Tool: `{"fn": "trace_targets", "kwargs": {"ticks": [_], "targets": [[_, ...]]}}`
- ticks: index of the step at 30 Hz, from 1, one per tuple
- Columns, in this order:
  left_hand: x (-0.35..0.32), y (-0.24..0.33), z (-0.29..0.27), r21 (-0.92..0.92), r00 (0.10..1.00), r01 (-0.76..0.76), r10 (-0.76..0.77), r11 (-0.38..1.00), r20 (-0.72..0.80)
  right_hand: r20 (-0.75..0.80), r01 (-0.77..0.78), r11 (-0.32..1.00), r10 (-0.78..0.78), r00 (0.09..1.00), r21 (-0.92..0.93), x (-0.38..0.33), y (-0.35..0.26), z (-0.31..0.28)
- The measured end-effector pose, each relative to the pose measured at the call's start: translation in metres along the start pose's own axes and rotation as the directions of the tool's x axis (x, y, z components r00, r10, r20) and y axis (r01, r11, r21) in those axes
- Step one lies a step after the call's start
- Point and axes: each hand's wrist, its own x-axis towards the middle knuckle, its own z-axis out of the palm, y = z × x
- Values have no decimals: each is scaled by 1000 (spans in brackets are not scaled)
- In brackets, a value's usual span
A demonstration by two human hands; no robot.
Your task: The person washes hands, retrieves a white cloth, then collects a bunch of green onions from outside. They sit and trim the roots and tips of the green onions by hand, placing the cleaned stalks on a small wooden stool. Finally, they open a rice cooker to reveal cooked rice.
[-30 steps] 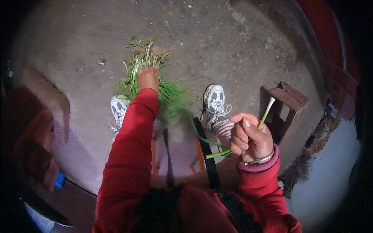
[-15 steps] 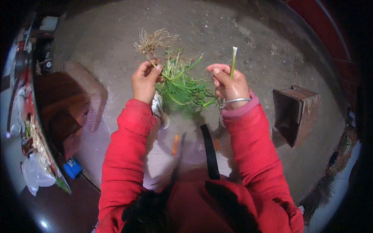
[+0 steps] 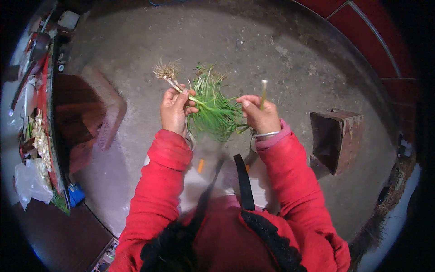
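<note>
The left hand point(image 3: 176, 112) pinches rooted green stalks point(image 3: 173, 84), roots pointing up and away from it; the right hand point(image 3: 260, 116) grips a single pale-tipped stem point(image 3: 263, 91). Below and between both hands, a heap of greens point(image 3: 207, 82) lies on the rough, speckled grey-brown floor point(image 3: 253, 41). Right of the right hand stands a worn wooden box point(image 3: 351, 143); far left of the left hand, a cluttered table point(image 3: 44, 88). Red panels point(image 3: 378, 38) rise beyond the right hand, farther right.
</note>
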Motion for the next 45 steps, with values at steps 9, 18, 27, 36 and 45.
{"fn": "trace_targets", "kwargs": {"ticks": [9, 18, 27, 36, 45], "targets": [[26, 0, 3, 31, 991, 81, -84, 996, 106, 314, 526, 756, -428, 847, -389, 49, 26, 33], [35, 2, 2, 4, 964, 142, -139, 990, 226, 266, -210, 975, 184, 946, 73, 56, 12, 35], [38, 2, -1, 170, 990, 27, -50, 985, 132, 194, -284, 942, 249, 949, 179, 56, 1, 18], [55, -4, -7, 335, 997, -78, 66, 939, 45, 126, -199, 947, 172, 977, 254, 62, -1, -13], [27, -9, 26, 618, 742, -668, 424, 413, 519, 247, -300, 934, 250, 936, 193, 52, -10, 0]]}}
